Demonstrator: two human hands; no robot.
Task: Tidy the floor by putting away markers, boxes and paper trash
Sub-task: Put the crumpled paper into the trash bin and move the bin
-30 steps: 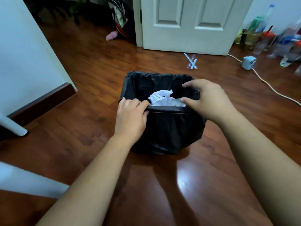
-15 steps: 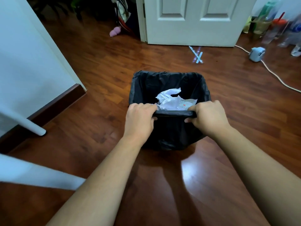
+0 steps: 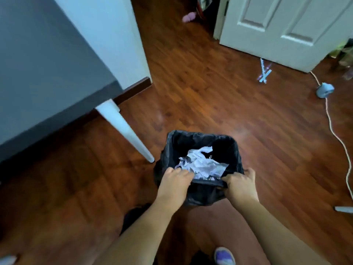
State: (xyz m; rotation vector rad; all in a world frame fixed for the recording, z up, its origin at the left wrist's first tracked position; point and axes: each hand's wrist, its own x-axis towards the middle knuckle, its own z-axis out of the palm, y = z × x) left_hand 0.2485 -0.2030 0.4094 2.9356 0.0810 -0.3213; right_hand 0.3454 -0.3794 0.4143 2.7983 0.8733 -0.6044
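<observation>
A trash bin lined with a black bag (image 3: 234, 148) is in the lower middle of the head view, above the wooden floor. Crumpled white paper trash (image 3: 200, 165) lies inside it. My left hand (image 3: 174, 185) grips the near rim at its left corner, fingers curled over the edge. My right hand (image 3: 240, 185) grips the same near rim at its right corner. Both forearms reach in from the bottom of the frame.
A grey table (image 3: 44, 73) with a white leg (image 3: 126, 131) stands close on the left of the bin. A white door (image 3: 282, 29) is at the back right, tape marks (image 3: 264, 73) before it. A cable (image 3: 336, 134) and small blue device (image 3: 324, 89) lie right. My slipper (image 3: 224, 256) shows below.
Both hands have taken the near rim and the bin has come up and nearer to me. The view has swung so the table now looms on the left.
</observation>
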